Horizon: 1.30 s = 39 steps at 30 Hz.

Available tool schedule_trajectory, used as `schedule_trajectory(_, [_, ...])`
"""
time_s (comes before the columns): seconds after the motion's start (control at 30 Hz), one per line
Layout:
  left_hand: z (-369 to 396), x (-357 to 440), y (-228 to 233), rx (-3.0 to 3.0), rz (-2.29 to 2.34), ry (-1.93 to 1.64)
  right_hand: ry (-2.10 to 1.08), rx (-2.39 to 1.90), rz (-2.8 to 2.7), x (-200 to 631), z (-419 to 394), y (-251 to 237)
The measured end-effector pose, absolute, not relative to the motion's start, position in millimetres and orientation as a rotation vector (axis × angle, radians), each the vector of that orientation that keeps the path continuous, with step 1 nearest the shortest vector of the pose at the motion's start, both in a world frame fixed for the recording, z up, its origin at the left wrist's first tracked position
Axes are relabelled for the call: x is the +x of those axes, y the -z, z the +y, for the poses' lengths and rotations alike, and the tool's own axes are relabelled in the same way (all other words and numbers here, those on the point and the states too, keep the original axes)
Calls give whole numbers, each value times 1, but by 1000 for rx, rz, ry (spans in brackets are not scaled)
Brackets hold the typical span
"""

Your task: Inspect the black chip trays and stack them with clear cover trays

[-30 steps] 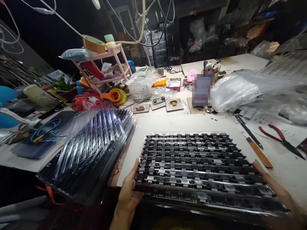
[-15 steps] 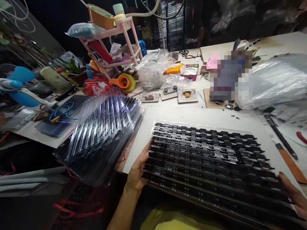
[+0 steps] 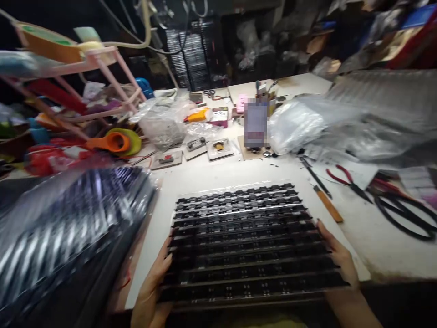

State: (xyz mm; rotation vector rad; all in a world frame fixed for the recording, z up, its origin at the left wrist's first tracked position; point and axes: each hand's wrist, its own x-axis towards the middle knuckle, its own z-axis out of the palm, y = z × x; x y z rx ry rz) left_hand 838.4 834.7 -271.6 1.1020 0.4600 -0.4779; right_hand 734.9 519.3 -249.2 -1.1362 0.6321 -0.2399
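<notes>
A clear plastic tray (image 3: 239, 246) with rows of black strip-shaped parts is held level at the front edge of the white work board (image 3: 153, 228). My left hand (image 3: 155, 273) grips its left edge, the thumb along the side and the other fingers hidden beneath. On the opposite edge, my right hand (image 3: 341, 259) is closed round the tray, its fingers partly out of sight. Left of my left hand lies a stack of ribbed clear plastic trays (image 3: 78, 218). A wooden-handled tool (image 3: 327, 205) and a black pen-like tool (image 3: 316, 175) lie beyond my right hand.
Red-handled pliers (image 3: 348, 182) and large black scissors (image 3: 406, 214) lie at right. Clear plastic bags (image 3: 307, 123) heap behind them. Small square fixtures (image 3: 220, 149) line the back of the board, beside a blurred-out upright device (image 3: 256, 125). A pink rack (image 3: 112, 77) stands at left.
The view has swung to the right, so the rack and tray stack sit further left and the pliers and scissors show. The held tray is now squarer to me, with both hands still on it.
</notes>
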Motion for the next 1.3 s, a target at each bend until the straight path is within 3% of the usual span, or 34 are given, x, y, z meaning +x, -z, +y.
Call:
schedule_trajectory(0.17, [837, 846, 278, 1540, 367, 353, 240, -707, 672, 755, 536, 223])
schedule_trajectory(0.43, [830, 868, 288, 1673, 282, 350, 219, -545, 634, 753, 534, 225])
schedule_trajectory(0.63, [827, 853, 274, 1639, 271, 345, 62, -547, 638, 754, 533, 221])
schedule_trajectory(0.8, [822, 844, 261, 1566, 357, 349, 155, -568, 626, 755, 540, 219])
schedule_trajectory(1.3, [830, 845, 268, 1347, 343, 429, 65, -583, 686, 746, 538, 230])
